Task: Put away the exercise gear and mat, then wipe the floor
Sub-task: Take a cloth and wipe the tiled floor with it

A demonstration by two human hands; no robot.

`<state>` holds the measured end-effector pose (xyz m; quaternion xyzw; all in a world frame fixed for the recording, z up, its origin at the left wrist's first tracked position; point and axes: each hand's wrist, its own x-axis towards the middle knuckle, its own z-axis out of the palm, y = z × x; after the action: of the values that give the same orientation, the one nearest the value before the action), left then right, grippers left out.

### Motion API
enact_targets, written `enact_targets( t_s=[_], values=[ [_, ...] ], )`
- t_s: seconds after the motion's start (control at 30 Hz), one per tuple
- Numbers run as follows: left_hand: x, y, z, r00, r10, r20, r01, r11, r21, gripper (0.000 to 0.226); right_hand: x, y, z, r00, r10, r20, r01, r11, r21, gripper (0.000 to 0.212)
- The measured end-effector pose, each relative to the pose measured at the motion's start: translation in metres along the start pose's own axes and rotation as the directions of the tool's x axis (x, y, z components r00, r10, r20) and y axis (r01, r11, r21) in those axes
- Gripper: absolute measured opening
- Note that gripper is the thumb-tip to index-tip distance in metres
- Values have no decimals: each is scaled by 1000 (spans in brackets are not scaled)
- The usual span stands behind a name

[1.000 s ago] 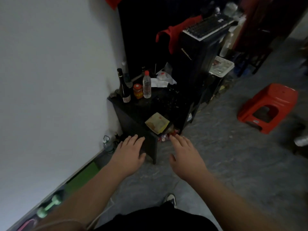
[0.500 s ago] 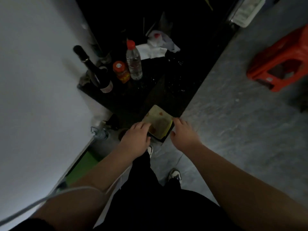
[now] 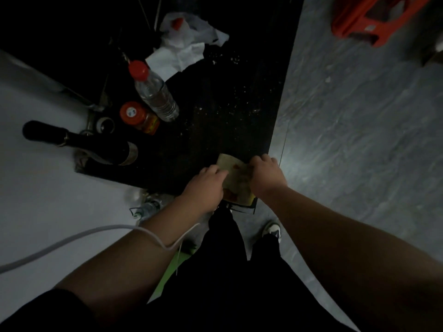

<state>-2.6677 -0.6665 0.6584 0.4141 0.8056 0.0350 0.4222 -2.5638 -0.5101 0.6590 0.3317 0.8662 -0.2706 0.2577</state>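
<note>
- My left hand (image 3: 205, 188) and right hand (image 3: 265, 176) each grip one yellowish stained cloth (image 3: 236, 180) at the black worktop (image 3: 215, 121) corner.
- Behind: one wine bottle (image 3: 96, 144), one water bottle (image 3: 154, 92), one orange-lidded jar (image 3: 139, 117).

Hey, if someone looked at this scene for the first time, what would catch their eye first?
Probably both hands, the left hand and right hand, gripping a yellowish cloth at the near corner of the black table. Next, the clear water bottle with its red cap farther back, and the red stool on the grey floor at top right.
</note>
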Motion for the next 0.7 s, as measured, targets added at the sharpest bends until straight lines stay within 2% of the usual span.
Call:
enact_targets(
  t_s=[0.13, 0.2, 0.3, 0.33, 0.5, 0.6, 0.7],
  values=[
    [-4, 13, -7, 994, 16, -106, -17, 1000, -5, 56, -22, -1, -8, 999, -28, -37, 30, 997, 72, 30],
    [-8, 27, -13, 982, 53, -182, -54, 999, 2, 62, -43, 0, -17, 996, -52, -73, 65, 979, 191, 18],
    [-13, 55, -23, 964, 171, -203, -162, 985, 58, 78, -89, 15, -31, 985, -27, -171, 97, 903, 418, 17],
    [-13, 67, -24, 958, 223, -181, -213, 974, 75, 76, -107, 24, -34, 975, -16, -220, 118, 880, 459, 20],
    [-22, 169, -15, 863, 505, -26, -497, 856, 143, 32, -209, 92, -47, 899, 146, -413, 128, 815, 565, 25],
    [-48, 254, 12, 801, 598, 29, -594, 788, 163, 21, -286, 146, -42, 829, 268, -491, 138, 752, 644, 25],
    [-78, 335, 61, 746, 661, 87, -665, 731, 150, 20, -373, 206, -22, 740, 395, -545, 153, 690, 708, 36]
  ],
)
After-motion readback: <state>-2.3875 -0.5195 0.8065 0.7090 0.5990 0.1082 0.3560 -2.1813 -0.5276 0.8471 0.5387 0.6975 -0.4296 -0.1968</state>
